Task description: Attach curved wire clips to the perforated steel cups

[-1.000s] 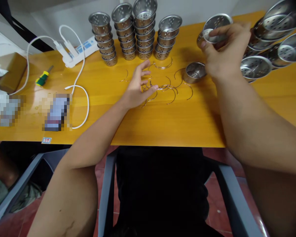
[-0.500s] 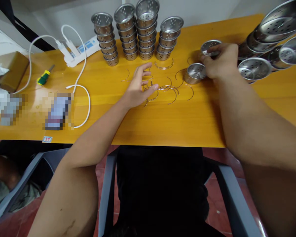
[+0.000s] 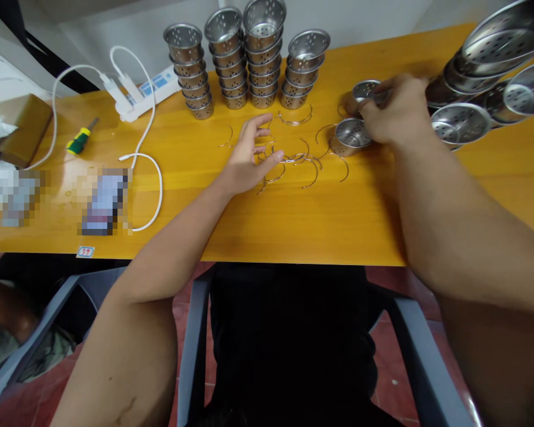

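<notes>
My right hand [image 3: 394,110] grips a small perforated metal strainer cup [image 3: 354,105] by its right side, fingers at the rim. Just in front of it, a second strainer cup [image 3: 345,142] stands upright on the table, close to my right thumb. My left hand [image 3: 251,157] is open, fingers apart, at the left edge of a scatter of thin curved wire pieces [image 3: 315,172]. Some wires are partly hidden by its fingers. Whether the left fingers touch any wire, I cannot tell.
Tall stacks of strainer cups [image 3: 262,77] line the back. More stacked cups [image 3: 460,124] lean at the right. Leftward are a power strip [image 3: 160,83] with white cables, a screwdriver [image 3: 79,142], a blurred phone [image 3: 104,201] and a cardboard box [image 3: 29,127]. A person sits at the far left.
The strainer cup in my right hand has moved left and slightly nearer. The front cup has shifted very slightly left and nearer. My left hand has hardly moved.
</notes>
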The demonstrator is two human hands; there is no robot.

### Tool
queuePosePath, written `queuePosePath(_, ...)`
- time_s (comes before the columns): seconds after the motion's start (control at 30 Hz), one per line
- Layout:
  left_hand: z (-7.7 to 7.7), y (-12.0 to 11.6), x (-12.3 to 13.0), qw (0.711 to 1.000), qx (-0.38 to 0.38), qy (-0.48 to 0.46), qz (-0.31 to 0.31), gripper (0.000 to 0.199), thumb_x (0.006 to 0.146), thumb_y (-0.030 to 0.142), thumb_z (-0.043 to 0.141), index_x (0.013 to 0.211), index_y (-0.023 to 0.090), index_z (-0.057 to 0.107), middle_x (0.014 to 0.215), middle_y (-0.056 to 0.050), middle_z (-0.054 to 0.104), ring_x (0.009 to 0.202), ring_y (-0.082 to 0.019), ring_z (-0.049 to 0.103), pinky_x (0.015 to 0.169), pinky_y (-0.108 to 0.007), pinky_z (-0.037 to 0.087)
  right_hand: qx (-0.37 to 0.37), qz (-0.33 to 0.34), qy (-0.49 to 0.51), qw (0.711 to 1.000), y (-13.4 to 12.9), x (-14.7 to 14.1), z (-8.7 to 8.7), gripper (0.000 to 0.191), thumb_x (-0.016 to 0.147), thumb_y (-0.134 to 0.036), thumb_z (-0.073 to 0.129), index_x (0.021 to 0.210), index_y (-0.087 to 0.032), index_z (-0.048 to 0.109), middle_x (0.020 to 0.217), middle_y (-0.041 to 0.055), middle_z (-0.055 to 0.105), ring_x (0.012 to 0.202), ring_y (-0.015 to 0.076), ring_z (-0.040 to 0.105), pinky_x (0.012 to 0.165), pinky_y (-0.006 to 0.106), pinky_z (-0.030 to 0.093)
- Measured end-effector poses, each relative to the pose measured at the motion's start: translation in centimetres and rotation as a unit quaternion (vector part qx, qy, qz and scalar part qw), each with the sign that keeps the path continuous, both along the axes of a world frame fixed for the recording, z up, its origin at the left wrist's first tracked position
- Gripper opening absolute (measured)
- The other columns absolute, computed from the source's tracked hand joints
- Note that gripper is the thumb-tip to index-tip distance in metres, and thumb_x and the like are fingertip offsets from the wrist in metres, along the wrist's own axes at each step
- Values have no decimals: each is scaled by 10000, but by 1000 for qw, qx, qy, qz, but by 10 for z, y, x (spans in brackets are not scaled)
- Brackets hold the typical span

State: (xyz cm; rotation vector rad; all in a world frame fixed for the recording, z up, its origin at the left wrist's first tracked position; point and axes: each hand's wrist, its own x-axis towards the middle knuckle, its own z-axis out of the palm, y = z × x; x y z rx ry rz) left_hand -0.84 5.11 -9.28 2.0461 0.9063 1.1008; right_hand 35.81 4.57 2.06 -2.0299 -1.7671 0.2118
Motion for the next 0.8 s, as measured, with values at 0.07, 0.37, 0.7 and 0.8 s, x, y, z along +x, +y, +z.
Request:
queuePosePath(0.07,4,-2,0,1000,-1,2,10,930,1151,769,818,1918,412,432,2054,-157,448,1799,-409,617,1349,-590,706,5,-41,30,999,-16,-15,17,563,1314,-254,820,1829,-59,707,1927,372,528,1679,326,731,1447,372,489)
queuePosePath(0.37,6,-5,0,1000,5,6,-5,962,1160,849,770,1940,433,390,2081,-138,414,1827,-403,586,1363,-576,697,-136,12,-74,988,-53,-40,66,529,1194,-28,830,1714,-118,869,1690,305,815,1577,458,829,1337,547,637)
queuePosePath(0.7,9,-9,-2,1000,5,7,-10,1016,1122,757,893,1954,425,415,2081,-149,447,1854,-439,584,1416,-645,683,35,133,193,971,-30,-39,36,330,1048,130,799,1160,-170,880,1095,109,875,830,194,728,900,401,688)
queuePosePath(0.8,19,-18,-1,999,9,3,-34,1114,1075,773,977,1976,448,408,2079,-140,488,1862,-448,602,1470,-661,658,21,223,333,916,-33,-61,13,300,958,12,977,1113,-214,855,1033,76,846,690,224,721,765,479,747)
